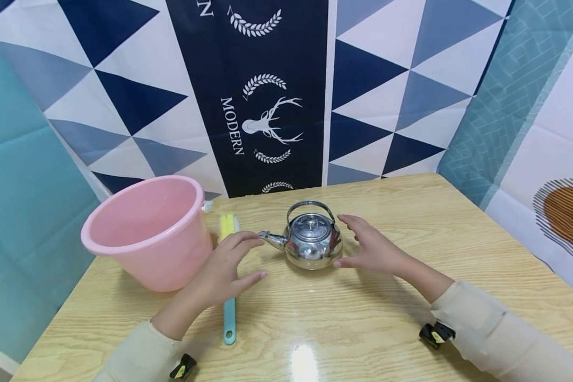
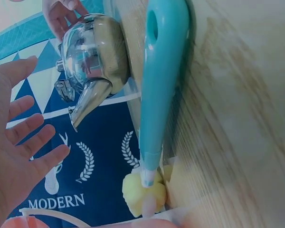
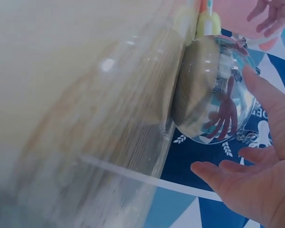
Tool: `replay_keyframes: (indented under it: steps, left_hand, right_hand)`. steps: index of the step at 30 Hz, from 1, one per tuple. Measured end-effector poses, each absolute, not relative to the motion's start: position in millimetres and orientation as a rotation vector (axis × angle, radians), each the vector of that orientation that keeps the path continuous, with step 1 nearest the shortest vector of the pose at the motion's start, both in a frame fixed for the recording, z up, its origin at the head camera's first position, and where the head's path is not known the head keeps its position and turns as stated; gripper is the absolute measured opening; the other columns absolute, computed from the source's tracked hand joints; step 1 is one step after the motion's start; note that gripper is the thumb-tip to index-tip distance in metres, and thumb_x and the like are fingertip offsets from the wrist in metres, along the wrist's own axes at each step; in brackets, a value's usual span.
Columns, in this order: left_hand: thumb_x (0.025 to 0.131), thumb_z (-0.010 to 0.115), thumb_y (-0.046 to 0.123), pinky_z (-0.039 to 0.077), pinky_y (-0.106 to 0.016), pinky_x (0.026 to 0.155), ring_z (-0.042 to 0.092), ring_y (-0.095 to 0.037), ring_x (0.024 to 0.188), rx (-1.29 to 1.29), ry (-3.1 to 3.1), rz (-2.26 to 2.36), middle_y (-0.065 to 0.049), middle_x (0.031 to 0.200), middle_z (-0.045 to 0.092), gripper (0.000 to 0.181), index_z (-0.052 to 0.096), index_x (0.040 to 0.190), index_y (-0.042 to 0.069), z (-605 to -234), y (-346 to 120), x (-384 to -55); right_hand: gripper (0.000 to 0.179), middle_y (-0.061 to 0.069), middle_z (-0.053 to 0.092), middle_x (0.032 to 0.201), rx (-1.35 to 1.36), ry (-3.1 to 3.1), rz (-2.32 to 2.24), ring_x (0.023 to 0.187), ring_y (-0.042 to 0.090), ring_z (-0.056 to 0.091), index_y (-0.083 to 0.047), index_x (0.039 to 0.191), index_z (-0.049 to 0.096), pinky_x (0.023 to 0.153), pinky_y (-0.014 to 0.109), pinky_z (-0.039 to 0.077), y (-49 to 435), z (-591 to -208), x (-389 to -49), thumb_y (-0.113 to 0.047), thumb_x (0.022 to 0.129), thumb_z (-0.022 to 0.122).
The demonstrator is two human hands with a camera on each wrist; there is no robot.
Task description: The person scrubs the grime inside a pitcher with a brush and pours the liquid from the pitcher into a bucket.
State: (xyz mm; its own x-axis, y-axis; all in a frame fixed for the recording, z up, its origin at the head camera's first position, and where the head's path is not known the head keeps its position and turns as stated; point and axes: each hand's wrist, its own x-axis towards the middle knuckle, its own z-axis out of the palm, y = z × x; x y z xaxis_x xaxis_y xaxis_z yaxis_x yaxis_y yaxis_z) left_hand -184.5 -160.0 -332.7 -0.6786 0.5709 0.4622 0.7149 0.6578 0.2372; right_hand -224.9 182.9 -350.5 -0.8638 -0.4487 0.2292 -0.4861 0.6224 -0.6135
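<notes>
A shiny steel teapot (image 1: 312, 246) stands upright on the wooden table, lid on, hoop handle raised and spout toward the left. My left hand (image 1: 229, 270) is spread just left of the spout, above a brush (image 1: 229, 318) with a turquoise handle and yellow head. In the left wrist view, that hand's fingers (image 2: 26, 121) are apart with nothing between them. My right hand (image 1: 374, 246) curves around the teapot's right side, thumb and fingers spread. The right wrist view has its fingertips close to the teapot's round body (image 3: 213, 90), holding nothing.
A large pink bucket (image 1: 148, 233) stands at the left of the table (image 1: 387, 329), close beside the brush. Behind the table hangs a patterned cloth (image 1: 272, 106) with triangles and a deer head. More cloth borders the left and right sides.
</notes>
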Motion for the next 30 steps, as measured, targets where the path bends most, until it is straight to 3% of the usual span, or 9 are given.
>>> replay_keyframes:
  steps: [7, 15, 22, 30]
  left_hand:
    - [0.085, 0.076, 0.032, 0.043, -0.043, 0.102, 0.047, -0.025, 0.126, -1.059, -2.509, -0.596, -0.009, 0.136, 0.051, 0.062, 0.052, 0.136, 0.008, -333, -154, -187]
    - [0.085, 0.075, 0.034, 0.042, -0.043, 0.103, 0.047, -0.027, 0.126, -1.095, -2.484, -0.578, -0.013, 0.135, 0.051, 0.064, 0.05, 0.137, 0.006, -331, -145, -191]
    - [0.086, 0.074, 0.036, 0.043, -0.041, 0.102, 0.047, -0.025, 0.127, -1.102, -2.494, -0.576, -0.009, 0.136, 0.051, 0.063, 0.05, 0.138, 0.008, -328, -140, -195]
    - [0.086, 0.074, 0.034, 0.043, -0.04, 0.102, 0.049, -0.024, 0.124, -1.165, -2.469, -0.583, -0.009, 0.133, 0.053, 0.055, 0.057, 0.131, 0.007, -326, -133, -202]
  right_hand:
    - [0.105, 0.026, 0.03, 0.151, 0.776, -2.829, 1.067, 0.133, 0.045, 0.036, 0.0, 0.15, 0.027, 0.102, 0.059, 0.037, 177, -350, -231, -0.033, 0.072, 0.088]
    - [0.103, 0.029, 0.027, 0.15, 0.767, -2.857, 1.186, 0.131, 0.05, 0.036, 0.004, 0.149, 0.026, 0.093, 0.052, 0.048, 173, -352, -236, -0.027, 0.073, 0.088]
    - [0.096, 0.027, 0.042, 0.143, 0.794, -2.837, 1.284, 0.119, 0.041, 0.053, 0.006, 0.147, 0.031, 0.087, 0.039, 0.053, 172, -356, -239, -0.021, 0.074, 0.087]
    - [0.096, 0.027, 0.04, 0.144, 0.767, -2.85, 1.315, 0.119, 0.04, 0.054, 0.008, 0.147, 0.029, 0.087, 0.035, 0.053, 171, -356, -239, -0.018, 0.074, 0.087]
